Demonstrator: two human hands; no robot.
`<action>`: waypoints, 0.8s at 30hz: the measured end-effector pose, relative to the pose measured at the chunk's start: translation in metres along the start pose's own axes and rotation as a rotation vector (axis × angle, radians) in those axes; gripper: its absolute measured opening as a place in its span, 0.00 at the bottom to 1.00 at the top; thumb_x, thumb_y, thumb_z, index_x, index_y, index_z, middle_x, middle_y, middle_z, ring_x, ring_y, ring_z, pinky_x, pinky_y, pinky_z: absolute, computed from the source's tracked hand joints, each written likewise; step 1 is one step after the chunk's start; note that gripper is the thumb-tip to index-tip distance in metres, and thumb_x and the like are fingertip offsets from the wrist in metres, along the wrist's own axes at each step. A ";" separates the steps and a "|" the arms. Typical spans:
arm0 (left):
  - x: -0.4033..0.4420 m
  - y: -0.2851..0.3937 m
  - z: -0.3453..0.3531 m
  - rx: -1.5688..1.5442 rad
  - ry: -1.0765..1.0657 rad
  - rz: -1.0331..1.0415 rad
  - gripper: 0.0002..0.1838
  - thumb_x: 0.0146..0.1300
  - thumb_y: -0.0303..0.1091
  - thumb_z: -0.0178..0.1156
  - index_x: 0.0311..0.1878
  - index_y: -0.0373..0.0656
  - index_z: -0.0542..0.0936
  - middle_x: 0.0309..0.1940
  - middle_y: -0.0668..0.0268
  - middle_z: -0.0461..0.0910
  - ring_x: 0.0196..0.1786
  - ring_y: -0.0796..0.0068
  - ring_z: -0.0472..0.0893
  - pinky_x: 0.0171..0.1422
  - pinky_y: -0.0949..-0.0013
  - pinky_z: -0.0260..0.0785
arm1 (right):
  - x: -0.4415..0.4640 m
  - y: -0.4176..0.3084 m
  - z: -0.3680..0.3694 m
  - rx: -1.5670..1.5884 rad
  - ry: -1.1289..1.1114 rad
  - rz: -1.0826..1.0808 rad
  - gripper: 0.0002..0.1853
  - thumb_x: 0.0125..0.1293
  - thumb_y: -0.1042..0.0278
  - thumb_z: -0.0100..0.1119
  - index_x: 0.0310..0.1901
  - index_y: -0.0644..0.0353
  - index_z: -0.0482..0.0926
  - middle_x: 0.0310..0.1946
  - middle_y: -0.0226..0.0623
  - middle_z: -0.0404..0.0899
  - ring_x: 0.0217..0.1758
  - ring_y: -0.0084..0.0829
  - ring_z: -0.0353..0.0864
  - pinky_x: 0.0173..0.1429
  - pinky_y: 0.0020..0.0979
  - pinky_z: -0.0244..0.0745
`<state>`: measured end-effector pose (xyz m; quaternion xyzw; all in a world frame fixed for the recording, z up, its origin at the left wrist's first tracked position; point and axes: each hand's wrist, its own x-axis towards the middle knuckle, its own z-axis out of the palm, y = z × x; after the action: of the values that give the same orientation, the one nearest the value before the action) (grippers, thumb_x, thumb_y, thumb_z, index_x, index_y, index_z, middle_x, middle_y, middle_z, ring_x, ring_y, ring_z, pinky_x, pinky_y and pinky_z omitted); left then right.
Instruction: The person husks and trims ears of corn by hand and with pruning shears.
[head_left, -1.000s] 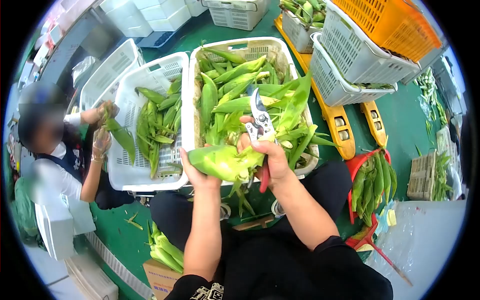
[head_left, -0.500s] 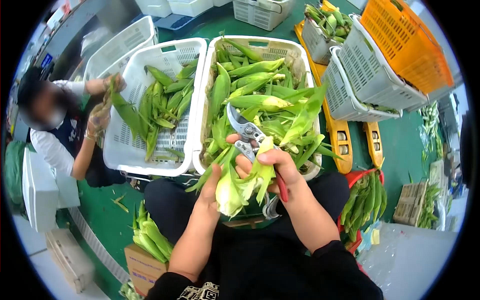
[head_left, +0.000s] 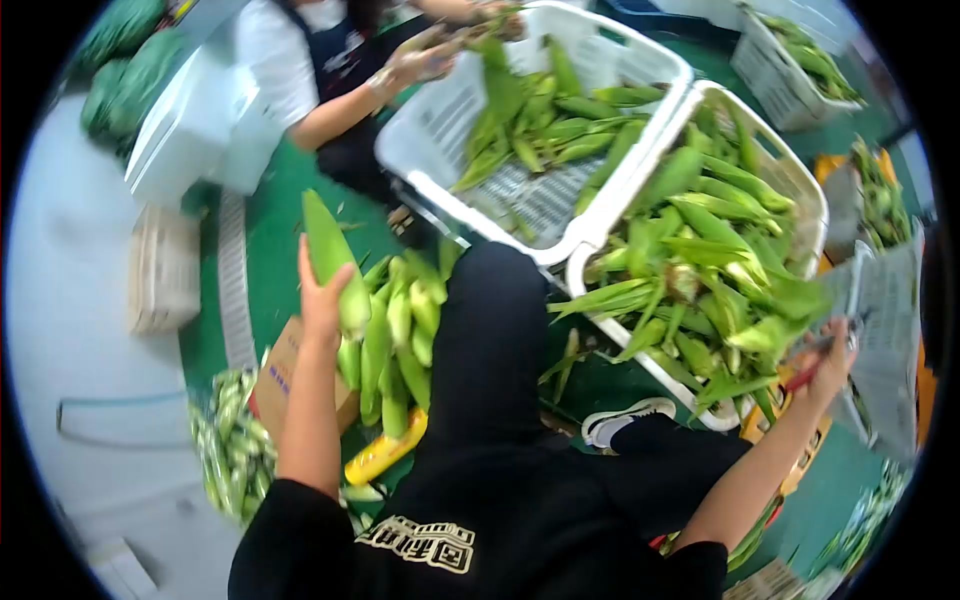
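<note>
On the left, my left hand (head_left: 322,298) grips an ear of corn (head_left: 333,250) in a smooth green husk, held upright between thumb and fingers. Just right of it lies a pile of trimmed corn ears (head_left: 400,325) by a cardboard box (head_left: 283,368). Far to the right, my right hand (head_left: 828,365) is closed around pruning shears (head_left: 803,378) with a red handle; the blades are blurred. That hand is near the right side of a white crate (head_left: 808,185) heaped with corn ears and loose husks (head_left: 705,255).
A co-worker's gloved hand (head_left: 420,60) holds leafy corn over a second white crate (head_left: 400,150). Foam boxes (head_left: 185,125) stand at left, near bagged corn (head_left: 235,440). Grey crates (head_left: 885,345) stand at right. My shoe (head_left: 625,420) is below the heaped crate.
My hands have moved apart: the left went left with the corn ear, the right went right with the shears. The view has turned left, and the loose husk has left my right hand.
</note>
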<state>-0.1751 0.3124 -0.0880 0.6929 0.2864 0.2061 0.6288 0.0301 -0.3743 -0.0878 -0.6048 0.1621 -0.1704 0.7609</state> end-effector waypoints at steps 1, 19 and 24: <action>0.008 -0.042 -0.023 0.327 0.168 0.068 0.51 0.60 0.36 0.70 0.80 0.48 0.48 0.64 0.51 0.72 0.57 0.57 0.78 0.59 0.60 0.75 | 0.009 0.005 -0.011 0.208 -0.161 0.030 0.15 0.73 0.65 0.61 0.56 0.60 0.74 0.44 0.33 0.80 0.43 0.25 0.76 0.45 0.35 0.73; 0.009 0.065 0.256 0.346 -0.612 0.282 0.12 0.65 0.25 0.59 0.51 0.32 0.81 0.44 0.59 0.83 0.44 0.71 0.83 0.48 0.69 0.75 | -0.065 -0.017 0.030 1.035 -0.376 0.153 0.30 0.64 0.58 0.60 0.66 0.59 0.67 0.65 0.52 0.69 0.73 0.49 0.63 0.79 0.65 0.46; 0.025 -0.047 0.442 0.876 -0.804 0.643 0.12 0.64 0.37 0.58 0.42 0.40 0.84 0.37 0.57 0.86 0.39 0.55 0.84 0.46 0.62 0.75 | -0.069 -0.020 0.023 1.026 -0.367 0.056 0.27 0.65 0.57 0.59 0.64 0.56 0.71 0.66 0.50 0.70 0.71 0.47 0.66 0.77 0.63 0.52</action>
<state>0.1223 -0.0024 -0.1913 0.9574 -0.1329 -0.0260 0.2549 -0.0219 -0.3269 -0.0604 -0.1709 -0.0612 -0.0989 0.9784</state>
